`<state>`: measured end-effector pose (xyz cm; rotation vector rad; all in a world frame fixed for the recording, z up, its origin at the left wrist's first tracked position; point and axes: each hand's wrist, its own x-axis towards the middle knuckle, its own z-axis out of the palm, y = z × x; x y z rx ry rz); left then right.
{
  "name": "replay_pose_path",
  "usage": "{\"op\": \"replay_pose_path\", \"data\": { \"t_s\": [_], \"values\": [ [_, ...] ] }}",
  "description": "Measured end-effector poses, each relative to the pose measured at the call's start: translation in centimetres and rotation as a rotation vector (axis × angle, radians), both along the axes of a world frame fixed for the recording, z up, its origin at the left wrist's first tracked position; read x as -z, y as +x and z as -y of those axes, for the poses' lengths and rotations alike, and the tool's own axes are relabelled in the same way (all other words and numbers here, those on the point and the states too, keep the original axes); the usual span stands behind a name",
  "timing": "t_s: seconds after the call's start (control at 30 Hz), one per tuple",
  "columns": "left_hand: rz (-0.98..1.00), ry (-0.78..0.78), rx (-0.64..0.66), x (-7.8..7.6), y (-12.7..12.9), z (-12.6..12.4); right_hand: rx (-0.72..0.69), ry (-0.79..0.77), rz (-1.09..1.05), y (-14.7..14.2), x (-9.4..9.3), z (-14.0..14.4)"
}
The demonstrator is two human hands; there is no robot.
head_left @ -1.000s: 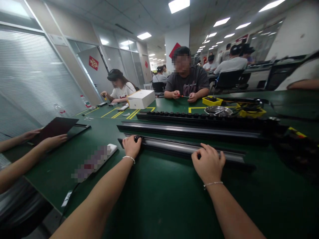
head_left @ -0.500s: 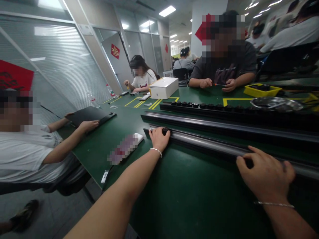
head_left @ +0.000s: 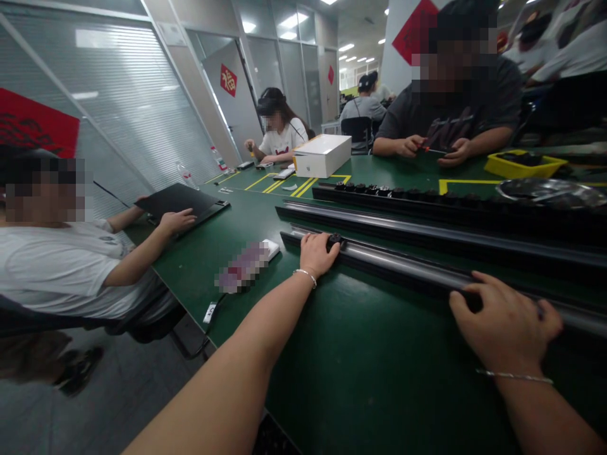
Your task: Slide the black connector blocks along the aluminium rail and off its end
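A long black metal rail (head_left: 398, 264) with a shiny grooved top lies across the green table in front of me. Near its left end, my left hand (head_left: 318, 256) has its fingers over the groove, with thumb and forefinger against a small dark round part (head_left: 335, 240) seated there. Further right, my right hand (head_left: 505, 325) grips the same rail, thumb on the near side and fingers across the top; its fingertips are partly hidden. A second similar rail (head_left: 379, 220) lies just behind. Beyond it, a black strip (head_left: 327, 193) carries a row of small dark parts.
A phone-like device (head_left: 271, 248) with a cable lies left of the rails. Farther back are a white box (head_left: 323, 158), a yellow tray (head_left: 526, 165) and a metal dish (head_left: 550, 191). Co-workers sit at left and across; the left one holds a dark panel (head_left: 183, 205).
My left hand and the small round part have slid a little to the right along the rail. My right hand stays in place on it. The view has shifted slightly.
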<state>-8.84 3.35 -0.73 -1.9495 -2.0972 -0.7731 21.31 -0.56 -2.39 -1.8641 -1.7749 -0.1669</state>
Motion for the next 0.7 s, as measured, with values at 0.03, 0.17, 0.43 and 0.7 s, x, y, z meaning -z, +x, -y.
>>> {"op": "replay_pose_path", "data": {
  "t_s": [0.03, 0.17, 0.43, 0.7],
  "values": [
    [-0.009, -0.004, 0.014, -0.02, 0.02, 0.03, -0.001, 0.005, -0.007, 0.04, 0.01, -0.01],
    [-0.019, -0.024, 0.019, -0.1, 0.09, 0.07, -0.043, 0.032, -0.017, 0.14, -0.09, 0.22],
    [-0.033, -0.067, -0.01, -0.5, 0.29, 0.14, -0.071, 0.067, -0.063, 0.07, -0.01, 0.51],
    [-0.017, -0.072, 0.009, -0.5, 0.21, 0.16, -0.086, 0.067, -0.04, -0.04, -0.06, 0.77]
  ]
}}
